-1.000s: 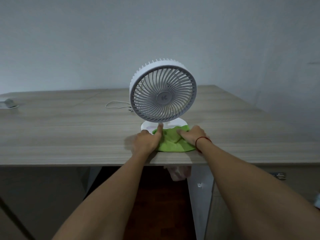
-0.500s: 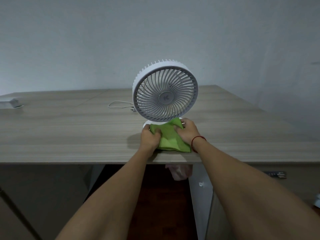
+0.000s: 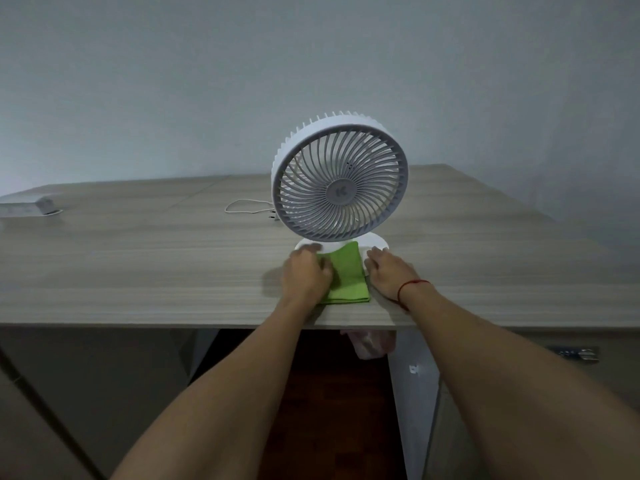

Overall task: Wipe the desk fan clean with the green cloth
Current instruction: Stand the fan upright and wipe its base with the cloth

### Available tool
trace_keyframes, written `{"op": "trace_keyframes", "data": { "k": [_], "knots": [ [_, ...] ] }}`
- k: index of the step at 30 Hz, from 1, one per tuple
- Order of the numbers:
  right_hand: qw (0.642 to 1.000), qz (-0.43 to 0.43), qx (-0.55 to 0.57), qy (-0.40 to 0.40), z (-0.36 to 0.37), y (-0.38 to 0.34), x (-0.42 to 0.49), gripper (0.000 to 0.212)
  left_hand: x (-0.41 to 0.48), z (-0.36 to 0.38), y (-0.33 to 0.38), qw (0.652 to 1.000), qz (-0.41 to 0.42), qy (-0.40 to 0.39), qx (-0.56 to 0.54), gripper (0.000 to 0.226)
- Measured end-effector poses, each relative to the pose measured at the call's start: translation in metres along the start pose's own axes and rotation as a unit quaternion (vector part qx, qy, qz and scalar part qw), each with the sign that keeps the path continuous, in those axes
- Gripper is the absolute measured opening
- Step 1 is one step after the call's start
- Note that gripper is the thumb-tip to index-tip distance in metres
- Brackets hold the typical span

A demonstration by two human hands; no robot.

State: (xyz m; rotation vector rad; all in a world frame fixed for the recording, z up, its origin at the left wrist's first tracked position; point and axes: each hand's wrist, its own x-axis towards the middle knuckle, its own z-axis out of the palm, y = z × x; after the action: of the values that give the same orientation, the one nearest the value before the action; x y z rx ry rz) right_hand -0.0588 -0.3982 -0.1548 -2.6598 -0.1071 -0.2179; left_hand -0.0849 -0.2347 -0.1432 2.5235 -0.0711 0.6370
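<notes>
Desk fan (image 3: 339, 185) stands upright near the table (image 3: 138, 265) front edge. Green cloth (image 3: 346, 275) lies folded flat against its base. Left hand (image 3: 304, 275) presses the cloth's left side, fingers curled; right hand (image 3: 388, 271) rests spread alongside, apparently smoothing the fold.

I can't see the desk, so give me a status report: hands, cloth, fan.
Left hand flat on green cloth. Right hand open beside it. Fan upright; cloth overlaps its base. Nothing in the way.
</notes>
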Motion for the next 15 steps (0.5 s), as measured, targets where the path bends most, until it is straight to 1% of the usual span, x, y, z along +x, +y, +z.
{"op": "trace_keyframes", "data": {
  "k": [1,3,5,8,10,12,15],
  "knots": [
    [1.0,-0.013,-0.01,-0.001,0.001,0.002,-0.001,0.038,-0.002,0.007,0.001,0.998,0.046,-0.031,-0.008,0.031],
    [0.998,-0.05,-0.026,0.001,0.001,0.004,-0.002,0.041,-0.002,0.018,0.002,0.991,0.09,-0.095,-0.037,0.035],
    [0.997,-0.076,-0.029,-0.001,0.001,0.007,-0.002,0.043,0.005,0.023,0.001,0.983,0.097,-0.151,-0.044,0.041],
    [0.998,-0.069,-0.013,0.002,0.001,0.009,-0.002,0.042,0.016,0.023,-0.003,0.97,0.11,-0.215,0.02,0.049],
    [0.996,-0.075,-0.043,0.023,0.003,0.008,-0.003,0.039,0.02,0.023,-0.006,0.97,0.101,-0.217,0.043,0.056],
    [0.992,-0.087,-0.083,0.044,0.004,0.006,-0.002,0.034,0.024,0.024,-0.009,0.972,0.091,-0.201,0.081,0.07],
    [0.99,-0.094,-0.093,0.053,0.006,0.008,-0.004,0.034,0.035,0.025,-0.019,0.974,0.047,-0.183,0.125,0.091]
  ]
}}
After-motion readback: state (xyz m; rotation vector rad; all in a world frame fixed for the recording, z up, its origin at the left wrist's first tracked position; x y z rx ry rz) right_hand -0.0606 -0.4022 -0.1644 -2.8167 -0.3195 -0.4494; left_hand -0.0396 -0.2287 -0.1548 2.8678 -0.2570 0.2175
